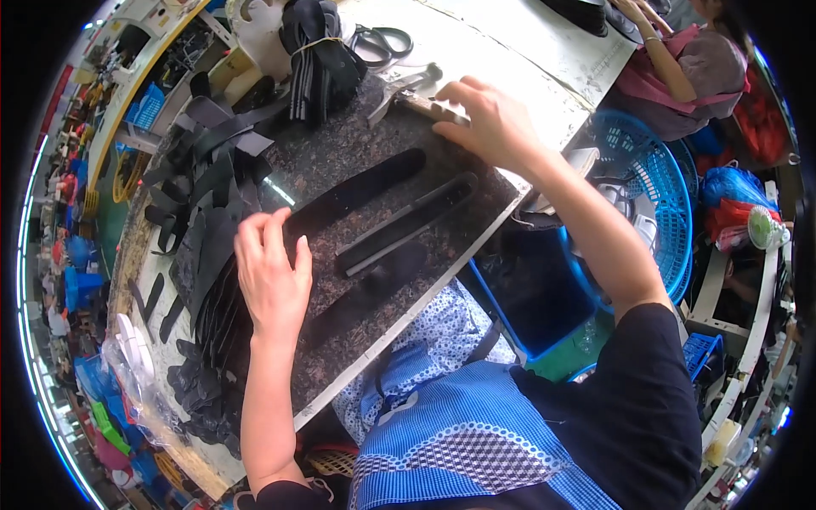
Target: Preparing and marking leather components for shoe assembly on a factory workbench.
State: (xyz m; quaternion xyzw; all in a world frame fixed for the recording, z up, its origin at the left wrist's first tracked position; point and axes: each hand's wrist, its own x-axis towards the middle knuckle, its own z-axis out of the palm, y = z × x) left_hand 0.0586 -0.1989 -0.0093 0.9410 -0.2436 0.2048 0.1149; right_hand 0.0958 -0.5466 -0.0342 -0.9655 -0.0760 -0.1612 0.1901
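Note:
My left hand (276,276) is open, its fingers apart and bent over the dark stone slab (340,314), beside the near end of a black fabric strip (361,191). My right hand (493,127) is open too, with thumb and fingers on either side of the handle end of a hammer (416,100); whether they touch it is unclear. Between my hands lies a second black strip with greyish edges (408,223) and a rounded far end. A dark shape, strip or shadow, shows faintly nearer me.
Black strips and scraps (212,204) heap up on the left. A tied bundle of strips (319,68) and black-handled scissors (382,44) lie at the back. Blue baskets (633,170) stand right of the table edge (484,238). Another person (688,72) is at the far right.

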